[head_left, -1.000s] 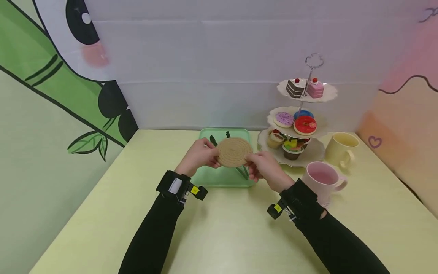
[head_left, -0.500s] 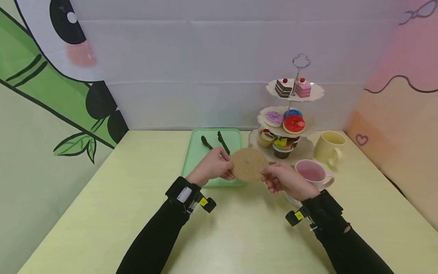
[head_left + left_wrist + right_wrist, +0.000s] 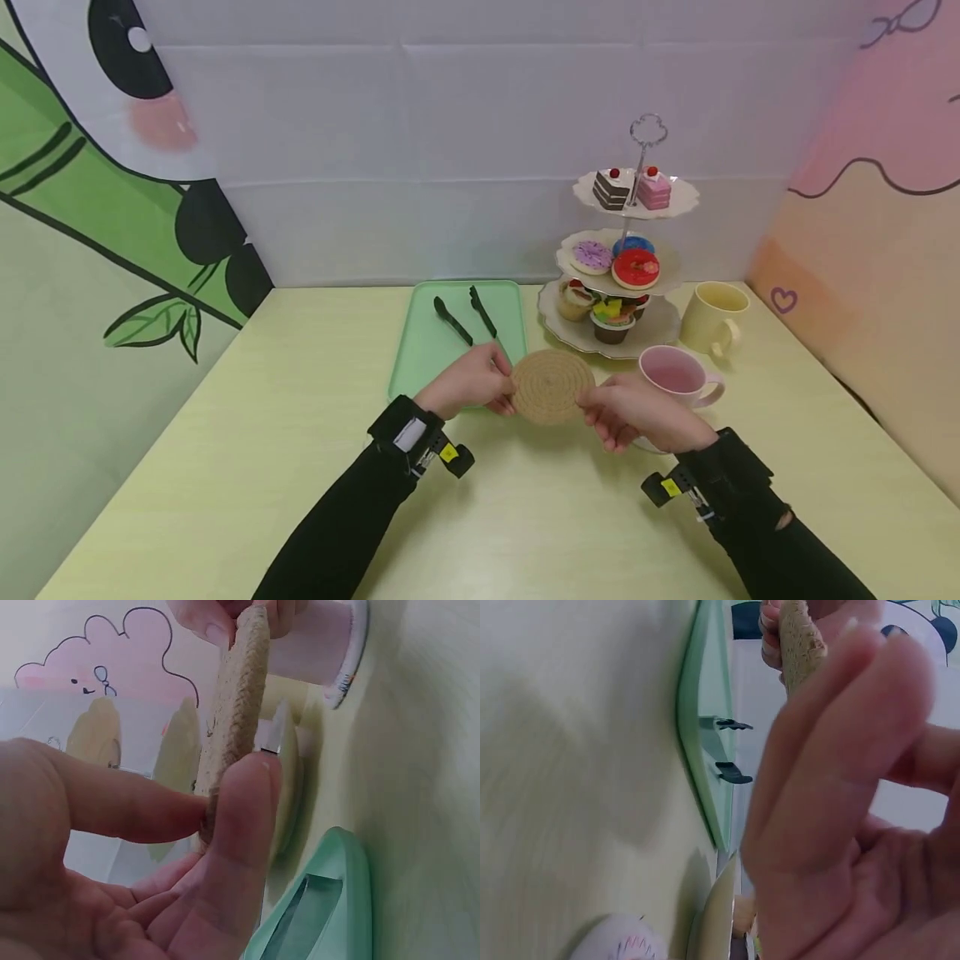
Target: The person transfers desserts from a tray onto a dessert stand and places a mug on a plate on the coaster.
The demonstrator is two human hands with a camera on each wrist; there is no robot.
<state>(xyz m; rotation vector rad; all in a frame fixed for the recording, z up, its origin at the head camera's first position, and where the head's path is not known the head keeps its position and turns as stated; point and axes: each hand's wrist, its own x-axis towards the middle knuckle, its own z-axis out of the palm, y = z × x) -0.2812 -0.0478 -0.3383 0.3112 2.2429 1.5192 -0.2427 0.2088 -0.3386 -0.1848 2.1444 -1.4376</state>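
Note:
A round woven tan coaster (image 3: 553, 387) is held up above the table between both hands, in front of the tray's right corner. My left hand (image 3: 474, 382) pinches its left edge; the left wrist view shows thumb and finger on either side of the coaster's braided rim (image 3: 244, 690). At the opposite edge, my right hand (image 3: 647, 412) grips with thumb and fingers, and in the right wrist view its fingers (image 3: 817, 757) hide most of the coaster. A pink mug (image 3: 678, 371) stands just behind the right hand, with a whitish disc (image 3: 649, 446) partly showing beneath.
Behind the left hand lies a green tray (image 3: 420, 333) with two dark-handled utensils (image 3: 453, 321). A three-tier stand (image 3: 567, 332) of toy cakes, doughnuts and cupcakes rises at the back right. Beside it is a yellow mug (image 3: 708, 321). A printed cloth (image 3: 420, 150) hangs behind the table.
Both hands have brought the coaster nearer and to the right, from over the tray to in front of its right corner. The tray and its utensils show more. The head view has turned slightly right.

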